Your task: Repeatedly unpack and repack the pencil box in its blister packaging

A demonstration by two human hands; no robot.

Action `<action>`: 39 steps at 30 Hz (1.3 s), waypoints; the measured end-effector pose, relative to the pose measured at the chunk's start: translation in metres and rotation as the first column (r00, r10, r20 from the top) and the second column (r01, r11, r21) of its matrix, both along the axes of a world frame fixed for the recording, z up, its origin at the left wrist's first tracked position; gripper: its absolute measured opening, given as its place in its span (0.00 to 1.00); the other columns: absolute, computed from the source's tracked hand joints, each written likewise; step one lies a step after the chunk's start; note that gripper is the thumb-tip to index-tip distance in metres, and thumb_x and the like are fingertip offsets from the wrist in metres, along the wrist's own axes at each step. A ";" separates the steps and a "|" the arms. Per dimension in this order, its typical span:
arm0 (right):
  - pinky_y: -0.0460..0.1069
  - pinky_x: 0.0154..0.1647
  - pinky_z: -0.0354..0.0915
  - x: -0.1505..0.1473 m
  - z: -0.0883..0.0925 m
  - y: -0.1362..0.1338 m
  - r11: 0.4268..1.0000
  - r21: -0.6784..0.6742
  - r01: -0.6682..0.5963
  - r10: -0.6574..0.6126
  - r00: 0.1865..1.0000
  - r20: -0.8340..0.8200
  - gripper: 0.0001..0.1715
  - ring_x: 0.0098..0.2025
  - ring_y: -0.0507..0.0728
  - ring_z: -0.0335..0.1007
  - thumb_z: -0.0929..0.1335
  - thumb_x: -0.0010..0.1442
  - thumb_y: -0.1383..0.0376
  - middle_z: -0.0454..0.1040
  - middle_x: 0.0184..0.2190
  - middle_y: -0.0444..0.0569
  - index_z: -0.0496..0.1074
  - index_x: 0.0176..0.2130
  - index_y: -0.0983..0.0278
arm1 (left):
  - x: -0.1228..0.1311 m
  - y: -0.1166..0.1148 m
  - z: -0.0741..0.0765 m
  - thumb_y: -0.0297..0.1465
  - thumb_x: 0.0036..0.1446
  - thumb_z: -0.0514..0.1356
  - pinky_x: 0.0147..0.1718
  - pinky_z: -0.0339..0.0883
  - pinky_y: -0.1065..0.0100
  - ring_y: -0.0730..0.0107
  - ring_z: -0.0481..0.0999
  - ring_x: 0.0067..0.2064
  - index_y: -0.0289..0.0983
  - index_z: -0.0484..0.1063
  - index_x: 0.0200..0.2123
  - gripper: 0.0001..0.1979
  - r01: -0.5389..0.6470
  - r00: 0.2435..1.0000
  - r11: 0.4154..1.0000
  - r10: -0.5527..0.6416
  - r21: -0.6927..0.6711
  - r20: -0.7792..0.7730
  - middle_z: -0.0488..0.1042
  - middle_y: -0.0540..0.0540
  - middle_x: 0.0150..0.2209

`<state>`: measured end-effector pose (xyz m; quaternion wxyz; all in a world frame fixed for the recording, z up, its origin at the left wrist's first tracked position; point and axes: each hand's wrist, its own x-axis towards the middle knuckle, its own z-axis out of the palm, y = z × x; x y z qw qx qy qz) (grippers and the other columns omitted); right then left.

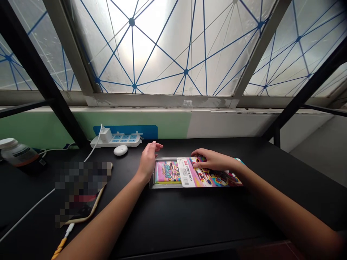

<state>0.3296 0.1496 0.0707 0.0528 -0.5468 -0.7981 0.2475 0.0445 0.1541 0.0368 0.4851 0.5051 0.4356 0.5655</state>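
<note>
A shallow silver-rimmed tray lies on the black desk, with a pink patterned box in its left part. Over its right part lies a colourful printed cover marked "PENCIL BOX" with a barcode. My right hand is on this cover, thumb on top and fingers bent near the far edge; their undersides are hidden. Just beside the tray's left end is my left hand, its fingers loosely curved and pointing right. Nothing shows in it, and whether it touches the rim I cannot tell.
A white power strip with a plugged-in charger stands by the wall, a white rounded case before it. Left lie a blurred-out device with a cable and a white-capped bottle. Black frame bars rise at both sides.
</note>
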 end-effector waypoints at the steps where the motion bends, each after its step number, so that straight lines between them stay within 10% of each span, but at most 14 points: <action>1: 0.54 0.55 0.65 -0.013 0.001 0.002 1.000 0.010 -0.021 0.021 1.000 0.014 0.40 0.56 0.66 0.69 0.69 0.55 0.39 0.72 0.56 0.56 0.70 0.57 0.61 | 0.000 0.000 0.000 0.49 0.65 0.51 0.51 0.63 0.57 0.55 0.74 0.53 0.37 0.73 0.39 0.22 0.003 1.000 1.000 -0.003 -0.001 0.007 0.78 0.39 0.48; 6: 0.54 0.49 0.66 -0.089 0.000 0.013 0.983 0.109 -0.147 0.139 0.987 0.080 0.36 0.51 0.66 0.72 0.66 0.58 0.39 0.75 0.52 0.56 0.73 0.53 0.61 | -0.002 0.004 -0.004 0.51 0.66 0.46 0.52 0.63 0.55 0.56 0.75 0.53 0.37 0.71 0.42 0.25 0.011 1.000 1.000 -0.010 -0.021 0.016 0.78 0.38 0.48; 10: 0.58 0.52 0.64 -0.124 0.002 0.016 0.966 0.190 -0.174 0.157 0.983 0.099 0.33 0.51 0.66 0.72 0.67 0.59 0.41 0.75 0.51 0.56 0.74 0.52 0.61 | -0.010 0.008 -0.003 0.48 0.69 0.39 0.50 0.67 0.56 0.57 0.76 0.52 0.37 0.70 0.44 0.27 -0.004 0.962 0.999 0.018 0.051 -0.272 0.78 0.38 0.48; 15: 0.60 0.55 0.62 -0.083 0.009 0.012 0.960 0.249 -0.125 0.108 0.991 0.082 0.33 0.54 0.67 0.71 0.66 0.61 0.42 0.74 0.54 0.57 0.71 0.55 0.61 | -0.018 0.000 0.004 0.42 0.64 0.56 0.59 0.58 0.52 0.52 0.70 0.58 0.40 0.72 0.47 0.14 0.091 0.850 0.976 0.027 0.197 -0.527 0.76 0.41 0.52; 21: 0.52 0.40 0.69 0.000 0.003 -0.002 0.998 0.028 0.056 -0.056 0.998 -0.008 0.33 0.44 0.63 0.75 0.71 0.53 0.40 0.78 0.45 0.51 0.74 0.46 0.60 | -0.012 -0.012 0.002 0.42 0.65 0.57 0.61 0.49 0.38 0.50 0.72 0.56 0.42 0.66 0.57 0.20 0.354 0.364 0.915 0.055 0.193 -0.930 0.76 0.40 0.53; 30: 0.48 0.29 0.58 -0.014 0.018 -0.040 0.796 0.604 0.031 -0.083 0.995 0.058 0.17 0.30 0.54 0.69 0.74 0.56 0.55 0.76 0.35 0.44 0.64 0.35 0.58 | -0.017 -0.027 0.042 0.37 0.61 0.65 0.44 0.65 0.59 0.60 0.71 0.40 0.38 0.67 0.36 0.11 0.460 0.275 0.689 0.489 0.561 -0.827 0.73 0.47 0.36; 39: 0.50 0.30 0.54 -0.042 0.012 -0.061 0.725 0.623 -0.294 0.026 0.915 0.402 0.10 0.35 0.58 0.64 0.69 0.55 0.70 0.73 0.34 0.48 0.63 0.35 0.60 | -0.016 -0.032 0.034 0.32 0.59 0.65 0.49 0.67 0.56 0.53 0.71 0.53 0.39 0.68 0.35 0.08 0.598 0.253 0.692 0.315 0.404 -0.915 0.70 0.40 0.56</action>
